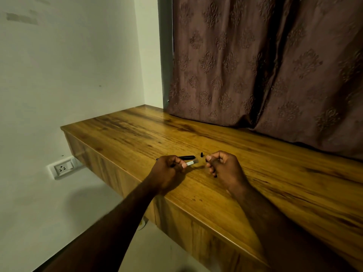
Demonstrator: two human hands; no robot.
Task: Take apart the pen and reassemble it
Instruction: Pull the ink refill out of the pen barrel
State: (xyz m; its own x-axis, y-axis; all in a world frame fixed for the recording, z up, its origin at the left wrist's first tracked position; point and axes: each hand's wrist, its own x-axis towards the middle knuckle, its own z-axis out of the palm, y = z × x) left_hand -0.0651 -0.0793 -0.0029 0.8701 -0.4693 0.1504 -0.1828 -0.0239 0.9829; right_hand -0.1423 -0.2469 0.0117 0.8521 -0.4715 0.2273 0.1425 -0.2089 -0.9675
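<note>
My left hand point(170, 170) pinches a pale, whitish pen part point(190, 163) whose end sticks out to the right of my thumb. My right hand point(222, 165) is curled round a dark pen piece point(215, 175), of which only a black tip shows below the fingers. The two hands hover just above the wooden desk point(255, 173), a short gap apart. Behind my left hand a black pen barrel point(186, 157) lies flat on the desk. A small black cap piece point(201, 154) stands just right of it.
A patterned brown curtain point(265, 65) hangs down to the desk's back edge on the right. A pale wall point(68, 75) with a white socket point(62, 167) is at the left, below desk level. The desk's near edge runs diagonally under my forearms.
</note>
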